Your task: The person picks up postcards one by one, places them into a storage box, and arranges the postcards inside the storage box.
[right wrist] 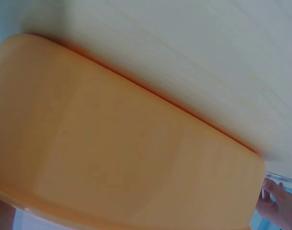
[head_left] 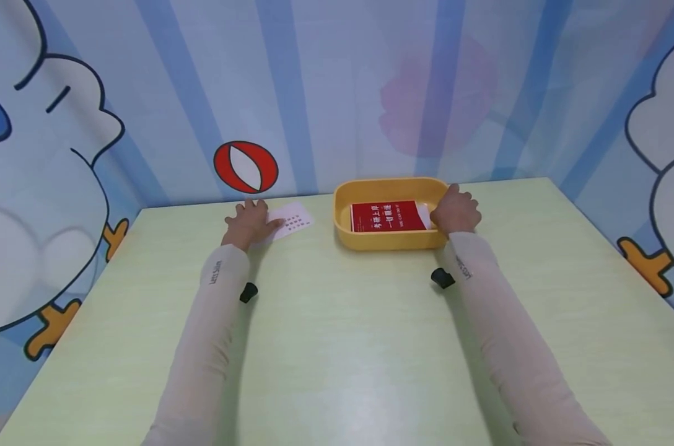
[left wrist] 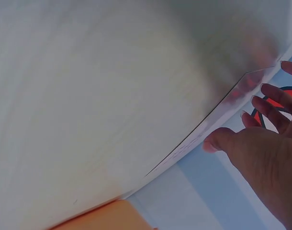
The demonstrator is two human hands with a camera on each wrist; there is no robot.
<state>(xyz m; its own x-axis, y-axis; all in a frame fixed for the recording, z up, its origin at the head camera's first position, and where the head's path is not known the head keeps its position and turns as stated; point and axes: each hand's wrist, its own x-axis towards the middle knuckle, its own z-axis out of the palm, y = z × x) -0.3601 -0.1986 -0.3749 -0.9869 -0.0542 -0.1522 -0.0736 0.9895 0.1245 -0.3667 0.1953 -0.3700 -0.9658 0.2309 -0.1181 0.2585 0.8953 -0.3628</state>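
Note:
Toward the back of the table, my left hand (head_left: 249, 224) spreads its fingers at a pale pinkish card (head_left: 293, 220) with rows of small dark prints. Its thumb lies over the card in the head view; the left wrist view has the thumb close beside the card's (left wrist: 203, 129) edge. My right hand (head_left: 456, 210) grips the right end of a yellow plastic basket (head_left: 381, 241), fingers curled at the rim. Inside the basket lies a red booklet (head_left: 387, 217) with white lettering, and something white shows at its right end. The basket's side wall (right wrist: 136, 143) fills much of the right wrist view.
A pale yellow-green table (head_left: 337, 347) runs back to a striped blue cartoon backdrop (head_left: 354, 93), close behind the basket and card. Cartoon-printed panels stand along both sides. Small black wrist cameras, left (head_left: 248, 292) and right (head_left: 442, 278), jut inward from the sleeves.

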